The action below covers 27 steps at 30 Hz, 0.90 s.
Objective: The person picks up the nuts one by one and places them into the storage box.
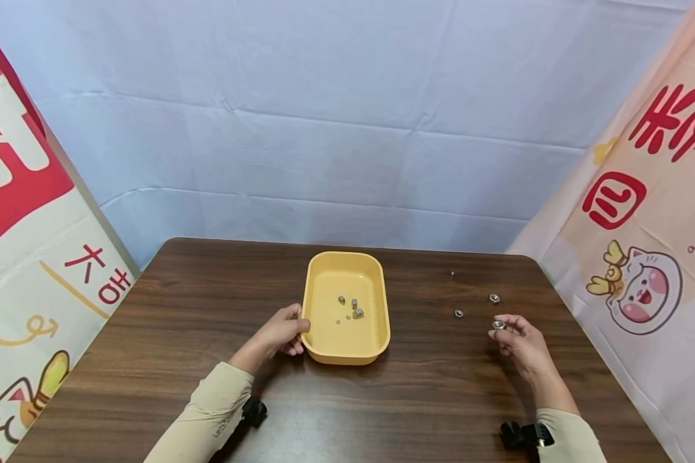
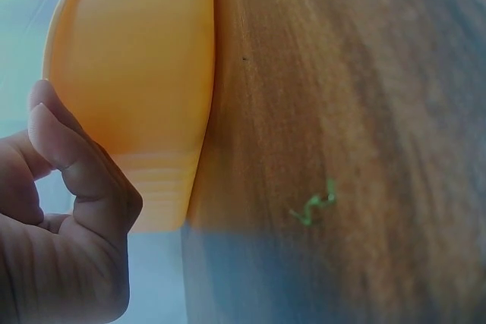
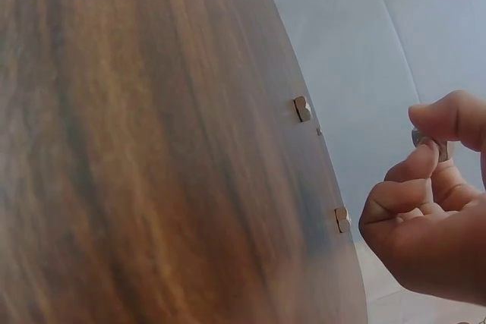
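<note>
My left hand (image 1: 286, 329) grips the left rim of a yellow plastic tray (image 1: 347, 358), thumb over the edge. In the left wrist view the fingers lie against the tray's outer wall (image 2: 144, 58). Several metal nuts (image 1: 357, 314) of different sizes sit on the tray floor. Off to the right, my right hand (image 1: 524, 347) pinches a silver hex nut (image 1: 499, 325) between thumb and fingers, above the table. The right wrist view shows that nut (image 3: 442, 148) partly hidden by the fingertips. Beyond this hand lie a hex nut (image 1: 494, 298) and a slightly smaller one (image 1: 459, 314).
A tiny nut (image 1: 452, 273) lies near the back edge of the dark wooden table (image 1: 434, 399). Behind the table hangs a pale cloth (image 1: 324, 128), with printed cloths at both sides. In the left wrist view a small green scrap (image 2: 313, 206) shows on the wood.
</note>
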Motion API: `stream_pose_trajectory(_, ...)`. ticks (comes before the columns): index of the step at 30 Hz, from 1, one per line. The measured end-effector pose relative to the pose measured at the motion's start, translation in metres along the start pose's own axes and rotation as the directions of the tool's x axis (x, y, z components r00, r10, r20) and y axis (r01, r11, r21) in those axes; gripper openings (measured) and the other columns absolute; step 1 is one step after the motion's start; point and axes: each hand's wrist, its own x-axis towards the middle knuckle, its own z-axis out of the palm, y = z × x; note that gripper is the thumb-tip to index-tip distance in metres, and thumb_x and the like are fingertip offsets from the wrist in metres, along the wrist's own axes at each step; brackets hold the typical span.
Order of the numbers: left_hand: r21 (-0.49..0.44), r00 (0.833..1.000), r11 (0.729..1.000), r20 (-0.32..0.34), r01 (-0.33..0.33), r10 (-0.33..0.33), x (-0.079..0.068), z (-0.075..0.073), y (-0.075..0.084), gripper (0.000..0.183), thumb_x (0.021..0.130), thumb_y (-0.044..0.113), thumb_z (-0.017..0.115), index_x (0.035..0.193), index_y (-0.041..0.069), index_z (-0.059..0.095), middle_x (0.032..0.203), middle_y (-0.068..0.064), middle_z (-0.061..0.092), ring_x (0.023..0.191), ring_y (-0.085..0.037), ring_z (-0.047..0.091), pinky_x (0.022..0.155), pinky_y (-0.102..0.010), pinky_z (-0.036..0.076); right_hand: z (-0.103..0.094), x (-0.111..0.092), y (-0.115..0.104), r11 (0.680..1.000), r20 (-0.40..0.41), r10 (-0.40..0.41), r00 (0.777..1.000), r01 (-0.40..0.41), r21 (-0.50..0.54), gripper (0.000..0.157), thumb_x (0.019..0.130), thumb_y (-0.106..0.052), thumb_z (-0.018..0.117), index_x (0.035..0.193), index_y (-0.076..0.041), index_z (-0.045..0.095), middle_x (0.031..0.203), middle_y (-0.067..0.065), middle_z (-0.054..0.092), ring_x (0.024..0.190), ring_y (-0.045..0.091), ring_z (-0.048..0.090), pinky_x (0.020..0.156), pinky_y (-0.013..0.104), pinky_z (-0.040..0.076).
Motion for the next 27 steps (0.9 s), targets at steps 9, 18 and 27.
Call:
stream_pose_trajectory(9,0.018,1.000,1.000,-0.011,-0.010,0.010,0.000,0.000,0.000,0.010,0.077,0.004,0.049,0.080,0.005,0.039,0.051,-0.008,0.049,0.037,-0.012,0.049,0.034,-0.021,0.039,0.012,0.006,-0.006,0.996,0.007,0.040,0.999,-0.039,-0.085,0.026,0.084,0.008,0.053,0.101,-0.012,0.056,0.078,-0.003,0.063,0.066,0.007,0.053,0.053,0.021,0.042)
stream_pose_trajectory(18,0.031,1.000,0.999,-0.015,-0.010,0.010,0.000,0.001,-0.001,0.011,0.078,0.005,0.049,0.081,0.005,0.039,0.052,-0.007,0.049,0.037,-0.013,0.048,0.033,-0.021,0.039,0.029,0.018,-0.011,0.973,0.044,0.065,0.997,-0.053,-0.225,0.028,0.084,0.004,0.055,0.111,-0.004,0.054,0.081,-0.002,0.063,0.069,0.008,0.054,0.055,0.024,0.044)
stream_pose_trajectory(27,-0.001,1.000,1.000,0.004,0.003,-0.003,0.002,-0.001,-0.001,0.014,0.075,0.007,0.049,0.082,0.002,0.037,0.051,-0.007,0.049,0.038,-0.013,0.050,0.034,-0.021,0.040,0.044,0.029,-0.013,0.955,0.091,0.085,0.992,-0.055,-0.293,0.046,0.086,0.002,0.054,0.127,0.013,0.039,0.090,0.002,0.061,0.072,0.008,0.056,0.057,0.025,0.045)
